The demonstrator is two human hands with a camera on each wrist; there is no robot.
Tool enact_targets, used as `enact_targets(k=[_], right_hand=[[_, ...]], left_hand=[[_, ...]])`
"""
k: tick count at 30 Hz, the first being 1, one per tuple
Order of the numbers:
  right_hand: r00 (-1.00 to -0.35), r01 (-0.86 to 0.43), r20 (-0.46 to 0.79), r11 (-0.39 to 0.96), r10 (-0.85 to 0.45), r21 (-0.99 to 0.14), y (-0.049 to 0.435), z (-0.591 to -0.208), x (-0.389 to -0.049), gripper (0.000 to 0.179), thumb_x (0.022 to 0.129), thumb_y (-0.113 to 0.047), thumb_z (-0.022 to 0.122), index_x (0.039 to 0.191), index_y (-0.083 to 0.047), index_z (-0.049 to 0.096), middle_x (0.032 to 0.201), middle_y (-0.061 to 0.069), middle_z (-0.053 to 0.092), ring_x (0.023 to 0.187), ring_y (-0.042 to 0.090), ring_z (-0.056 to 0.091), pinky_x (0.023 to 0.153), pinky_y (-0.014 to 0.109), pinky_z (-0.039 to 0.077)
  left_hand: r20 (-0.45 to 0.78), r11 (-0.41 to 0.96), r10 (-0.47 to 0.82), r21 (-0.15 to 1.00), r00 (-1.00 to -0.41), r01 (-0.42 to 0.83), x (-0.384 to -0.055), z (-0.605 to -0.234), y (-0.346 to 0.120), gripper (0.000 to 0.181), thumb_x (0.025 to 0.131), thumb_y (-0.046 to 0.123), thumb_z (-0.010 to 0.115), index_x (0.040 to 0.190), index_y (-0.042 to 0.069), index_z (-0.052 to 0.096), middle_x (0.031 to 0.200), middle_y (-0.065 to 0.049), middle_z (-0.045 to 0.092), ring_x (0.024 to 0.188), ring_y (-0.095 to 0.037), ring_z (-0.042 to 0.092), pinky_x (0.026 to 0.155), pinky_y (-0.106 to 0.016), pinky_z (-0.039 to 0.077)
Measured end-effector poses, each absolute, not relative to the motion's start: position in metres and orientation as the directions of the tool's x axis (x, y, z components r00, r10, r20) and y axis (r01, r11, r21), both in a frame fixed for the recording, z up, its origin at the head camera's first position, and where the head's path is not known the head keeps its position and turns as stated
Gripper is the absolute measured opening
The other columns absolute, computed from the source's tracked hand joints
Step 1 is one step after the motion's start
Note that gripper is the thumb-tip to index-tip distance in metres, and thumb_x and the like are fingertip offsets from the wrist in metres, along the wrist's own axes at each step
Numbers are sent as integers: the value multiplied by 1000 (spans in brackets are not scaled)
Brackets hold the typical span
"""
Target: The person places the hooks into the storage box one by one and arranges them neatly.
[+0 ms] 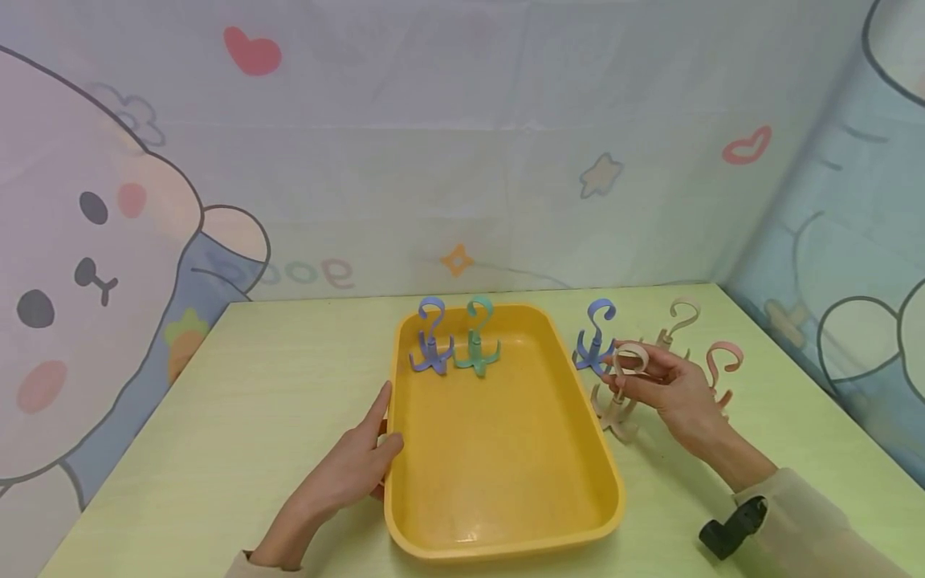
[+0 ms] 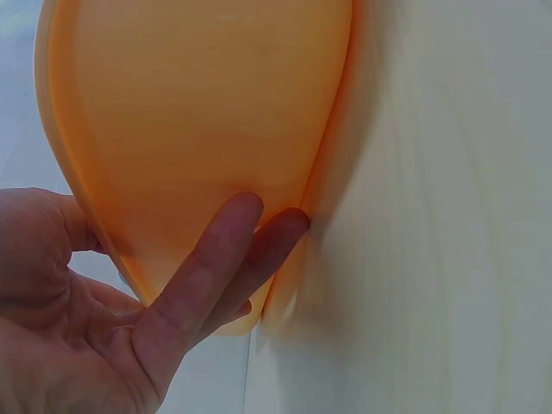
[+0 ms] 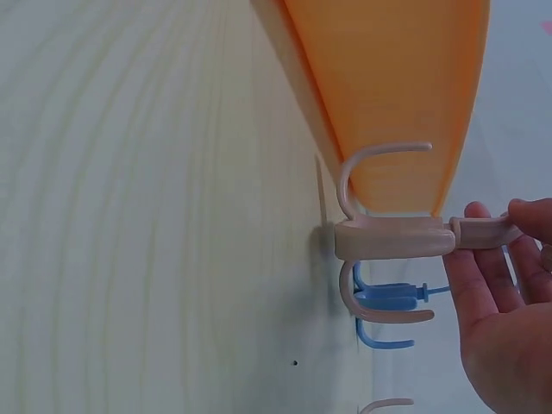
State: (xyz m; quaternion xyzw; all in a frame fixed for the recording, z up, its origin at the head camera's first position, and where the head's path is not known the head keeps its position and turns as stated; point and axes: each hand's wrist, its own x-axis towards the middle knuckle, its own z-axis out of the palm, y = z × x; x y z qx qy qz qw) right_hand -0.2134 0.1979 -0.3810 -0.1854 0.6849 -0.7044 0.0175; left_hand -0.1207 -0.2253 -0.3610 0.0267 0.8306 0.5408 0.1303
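My right hand [image 1: 675, 393] pinches a beige rotating claw hook [image 3: 392, 237] by its stem, just right of the yellow tray [image 1: 499, 449]. The hook's prongs point upward; whether its base touches the table cannot be told. My left hand [image 1: 354, 470] grips the tray's left side, with the thumb at the rim and the fingers along the outer wall [image 2: 224, 129]. At the tray's far end are a purple hook [image 1: 432, 355] and a green hook [image 1: 476, 353].
Beyond my right hand stand a blue hook [image 1: 593, 353], another beige hook [image 1: 662, 341] and a pink hook [image 1: 734, 352], the latter two partly hidden. A pale table [image 1: 289, 353] lies under everything. Printed cloth [image 1: 405, 160] hangs behind it.
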Motion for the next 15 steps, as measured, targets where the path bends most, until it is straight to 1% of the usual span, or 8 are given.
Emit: enact_targets(k=[7,15], right_hand=[[-914,-262,279,-96,-294,-960,201,-379,-214,48,97,10,66,135,-19,70,112,-8,80,100,12,79,90,26,63],[-917,-254,272,-101,-291,-962,203,-375,-213,46,97,9,67,137,-15,68,114,-8,80,102,12,79,89,28,63]], left_hand=[[-187,418,178,903,-966,-98,-121,-362,-225,80,107,15,45,172,20,0,158,-30,47,77,-23,73,61,-40,64],[-189,413,162,905,-969,-107,-121,-363,-224,80,106,15,45,172,21,1,158,-29,48,77,-23,74,60,-40,64]])
